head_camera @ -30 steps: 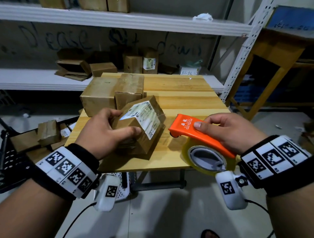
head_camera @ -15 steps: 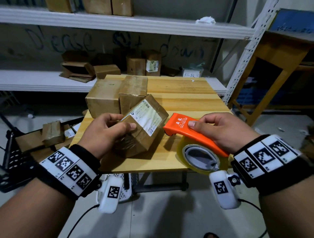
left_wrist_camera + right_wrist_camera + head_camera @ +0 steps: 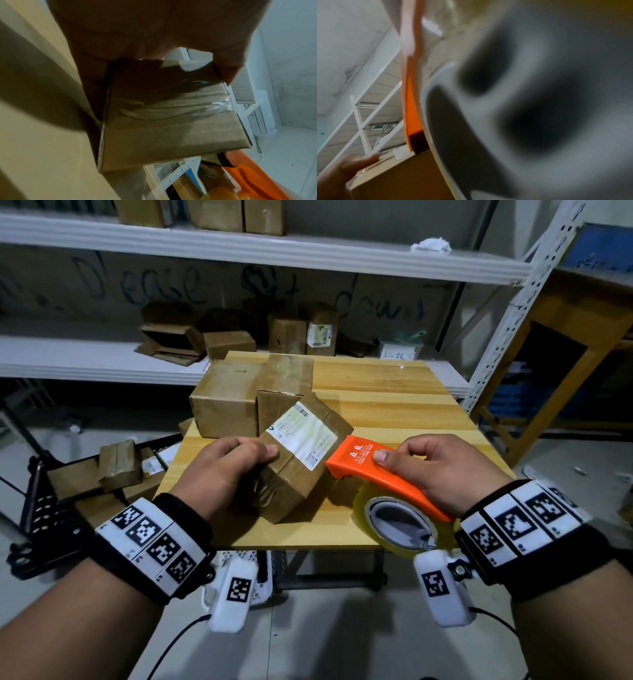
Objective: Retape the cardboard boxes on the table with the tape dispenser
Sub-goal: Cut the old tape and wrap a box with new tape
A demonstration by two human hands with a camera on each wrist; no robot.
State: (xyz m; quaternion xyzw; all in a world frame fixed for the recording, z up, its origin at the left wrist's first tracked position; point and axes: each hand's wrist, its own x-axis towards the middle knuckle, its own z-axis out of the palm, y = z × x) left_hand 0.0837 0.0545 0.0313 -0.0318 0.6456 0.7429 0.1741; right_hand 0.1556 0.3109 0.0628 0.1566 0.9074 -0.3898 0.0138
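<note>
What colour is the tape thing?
The tape dispenser in the right hand is bright orange, clearest in the head view.

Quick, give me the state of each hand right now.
Left hand: closed around the labelled cardboard box, tilted on the table.
Right hand: closed around the orange tape dispenser.

Your left hand (image 3: 222, 470) gripped a tilted box (image 3: 301, 460), label up, thumb pressed on its top edge. Your right hand (image 3: 442, 470) curled over the dispenser (image 3: 387, 474), thumb on its orange handle, the nose touching or just beside the box's right side. Beyond your left hand, two more boxes (image 3: 253, 395) stood together on the table (image 3: 394, 405).
</note>
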